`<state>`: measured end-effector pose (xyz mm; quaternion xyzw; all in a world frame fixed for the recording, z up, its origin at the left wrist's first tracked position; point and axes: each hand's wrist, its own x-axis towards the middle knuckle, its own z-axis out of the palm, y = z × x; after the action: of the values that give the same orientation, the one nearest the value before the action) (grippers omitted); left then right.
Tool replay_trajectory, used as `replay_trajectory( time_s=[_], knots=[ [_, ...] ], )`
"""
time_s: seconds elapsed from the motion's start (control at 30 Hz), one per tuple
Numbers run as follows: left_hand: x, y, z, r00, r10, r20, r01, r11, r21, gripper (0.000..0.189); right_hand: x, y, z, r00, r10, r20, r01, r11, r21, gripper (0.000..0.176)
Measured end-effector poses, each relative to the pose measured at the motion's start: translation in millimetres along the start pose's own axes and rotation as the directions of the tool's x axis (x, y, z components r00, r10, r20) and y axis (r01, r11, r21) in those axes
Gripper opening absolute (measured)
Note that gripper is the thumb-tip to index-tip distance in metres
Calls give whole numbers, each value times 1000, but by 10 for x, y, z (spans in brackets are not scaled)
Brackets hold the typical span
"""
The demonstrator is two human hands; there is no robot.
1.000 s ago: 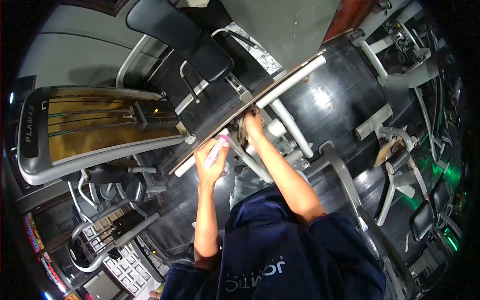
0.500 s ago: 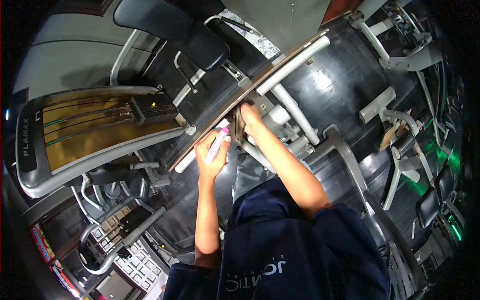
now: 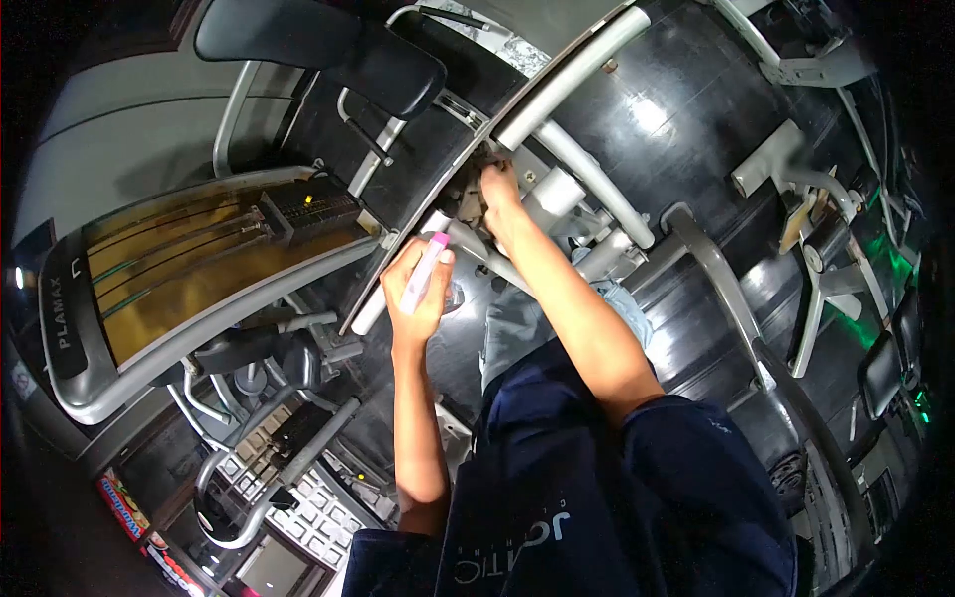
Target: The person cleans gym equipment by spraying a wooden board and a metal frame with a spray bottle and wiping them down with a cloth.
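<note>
Nearest to us is our dark blue shirt [image 3: 597, 497], and both bare forearms go out from it toward the machine.

Our left hand [image 3: 416, 303] is closed around a small bottle [image 3: 426, 269] with a pink top. The fingers wrap the body of the bottle and the pink end points up and away from us. We judge that it is held so because the grip leaves the top free, and because the hand stays lower, apart from the metal. The bottle touches nothing except this hand.

Further out, our right hand [image 3: 500, 199] is closed on a crumpled cloth [image 3: 468, 207]. The cloth lies under the fingers and the palm, on their left side, and it is pressed against the frame where the white tubes [image 3: 597, 194] meet. We think it is bunched because this gives the hand a thick pad to push with. The cloth is just beyond the bottle and to its right, near it but not touching.

Above the right hand runs a long white bar [image 3: 567, 75], set at a slant. To the left stands a weight stack housing [image 3: 199, 269] with the word PLAMAX. A black padded seat [image 3: 318, 50] is at the far top, and the shiny black floor [image 3: 686, 109] goes on behind.
</note>
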<state>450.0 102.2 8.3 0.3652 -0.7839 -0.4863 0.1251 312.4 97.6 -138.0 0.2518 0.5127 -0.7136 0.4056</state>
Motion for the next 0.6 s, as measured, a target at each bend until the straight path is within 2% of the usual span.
replay_trajectory(
  time_s=[0.03,0.07,0.13,0.17,0.33,0.43,0.47,0.5,0.57,0.6],
  knots=[
    [2,-1,-8,1000,15,18,-15,1000,-5,25,123,50,10,993,109,47,-112,990,83,29],
    [0,1,-4,1000,15,24,-15,1000,-2,25,254,94,45,993,110,44,-114,989,90,29],
    [0,26,24,1000,5,-12,-6,999,-50,25,543,192,143,958,284,42,-283,907,312,27],
    [8,19,25,1000,6,-12,-6,999,-47,25,694,226,183,947,316,50,-311,871,380,27],
    [-2,84,-4,1000,-2,31,3,1000,-31,24,1179,287,237,949,307,77,-308,841,444,27],
    [1,57,0,1000,22,18,-22,1000,3,23,1369,424,203,965,256,58,-259,898,357,27],
    [5,54,6,1000,22,20,-22,1000,-1,23,1428,514,172,978,201,55,-208,941,265,28],
    [-1,53,7,1000,7,18,-6,1000,-26,22,1623,751,86,994,84,75,-89,993,71,28],
    [-2,46,2,1000,-7,16,8,998,-55,21,2101,1344,-137,969,-159,189,214,923,-320,28],
    [-4,38,-6,1000,-1,19,2,999,-43,20,1322,856,-43,995,-99,29,103,975,-197,28]
  ],
)
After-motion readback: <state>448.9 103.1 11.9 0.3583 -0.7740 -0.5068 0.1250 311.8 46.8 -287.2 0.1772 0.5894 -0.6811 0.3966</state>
